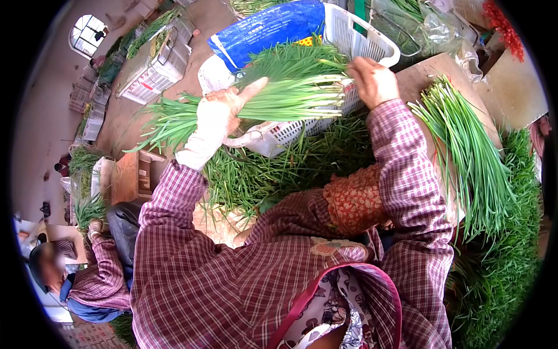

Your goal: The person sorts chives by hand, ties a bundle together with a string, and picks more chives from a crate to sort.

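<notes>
My left hand [224, 107], with a pale sleeve over the wrist, is wrapped round a bunch of garlic chives [296, 99], thumb stretched along the stalks. The pale stalk ends point right and the green leaves hang out to the left. At those stalk ends is my right hand [375, 84], its fingers pinched together; what is between them, if anything, cannot be made out. Beneath the bunch stands a white plastic crate [390, 55] with more chives [290, 61] and a blue printed sack [267, 35] in it.
Another bunch of chives [471, 151] lies on a board [415, 78] at my right. Loose chive leaves [279, 163] cover the ground before my knees, with a green heap [494, 285] at lower right. A co-worker [96, 273] sits at left, near filled white crates [154, 67].
</notes>
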Motion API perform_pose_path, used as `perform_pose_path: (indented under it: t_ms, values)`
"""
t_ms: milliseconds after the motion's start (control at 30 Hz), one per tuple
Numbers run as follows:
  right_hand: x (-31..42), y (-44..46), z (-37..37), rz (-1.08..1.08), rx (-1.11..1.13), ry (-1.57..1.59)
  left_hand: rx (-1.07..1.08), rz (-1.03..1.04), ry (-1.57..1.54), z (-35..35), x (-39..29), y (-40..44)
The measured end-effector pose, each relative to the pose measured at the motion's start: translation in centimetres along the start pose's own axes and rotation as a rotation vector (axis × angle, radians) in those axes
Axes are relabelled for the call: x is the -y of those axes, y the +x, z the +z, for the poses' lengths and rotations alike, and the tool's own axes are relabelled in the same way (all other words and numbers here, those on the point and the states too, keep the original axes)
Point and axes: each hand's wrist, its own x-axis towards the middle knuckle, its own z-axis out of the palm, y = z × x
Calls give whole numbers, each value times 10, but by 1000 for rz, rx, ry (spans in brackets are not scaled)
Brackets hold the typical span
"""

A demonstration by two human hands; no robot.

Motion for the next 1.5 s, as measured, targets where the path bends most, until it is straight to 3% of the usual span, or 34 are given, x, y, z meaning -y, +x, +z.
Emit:
perform_pose_path:
  t_ms: [33, 67, 167, 267, 333, 433, 567, 633, 667, 733, 767, 800, 900, 967, 1000, 1100, 1167, 1233, 1300, 1333, 1400, 1433, 1500]
  values:
    - [-17, -7, -2, 7, -45, -88, -11, -12, -4, 4, 4, -2]
    - [-26, -10, -10, 131, 59, -274, -30, -24, -45, 7, 7, -5]
    - [-33, -22, -19, 188, 124, -368, -5, -29, -26, 12, 11, -6]
    - [18, -11, -22, 74, 65, -165, 14, -31, 57, 7, 3, -2]
    - [57, -5, -14, 157, 228, -185, 5, -7, 33, 6, -1, 1]
    - [48, -5, 23, 2, 48, -72, 7, 3, 19, 3, -5, 4]
    - [5, -17, 32, 180, 281, -453, 67, -31, -36, 13, 7, -8]
    - [-16, -15, 16, 381, 591, -656, 92, -83, -93, 22, 18, -16]
    - [-31, -18, 10, 326, 588, -613, 117, -131, -152, 25, 20, -18]
    - [5, -9, -32, 337, 353, -412, 114, -115, -124, 30, 22, -17]
    - [19, -9, -45, 191, 61, -310, 110, -107, -91, 30, 21, -16]
    - [26, -2, -52, -176, -364, -256, 107, -101, -72, 27, 18, -14]
    - [78, -7, -49, -285, -649, 50, 146, -90, -222, 15, 13, -6]
    - [65, -53, 30, 30, 170, -104, 109, -67, -268, 17, 15, -7]
    - [61, -56, 28, 45, 160, -108, 64, -52, -312, 17, 16, -3]
    - [54, -57, 11, 339, 998, -412, 179, -37, -174, 15, 14, -4]
    - [73, -29, -49, 542, 559, -201, 80, -11, -269, 24, 15, -2]
    - [53, -23, -51, -33, -385, -75, 30, -22, -267, 20, 11, 0]
    - [78, -25, -56, -245, -687, 54, 0, -30, -230, 7, 6, 5]
    - [79, -38, -20, -306, -614, 142, -33, -53, -319, 0, 4, 6]
    - [59, -102, 59, 124, 57, -83, -89, -78, -414, 2, 9, 6]
    - [51, -99, 52, 122, 44, -86, -101, -73, -407, -1, 13, 8]
    - [46, -89, 31, 148, 811, -197, 5, -74, -207, -3, 19, -1]
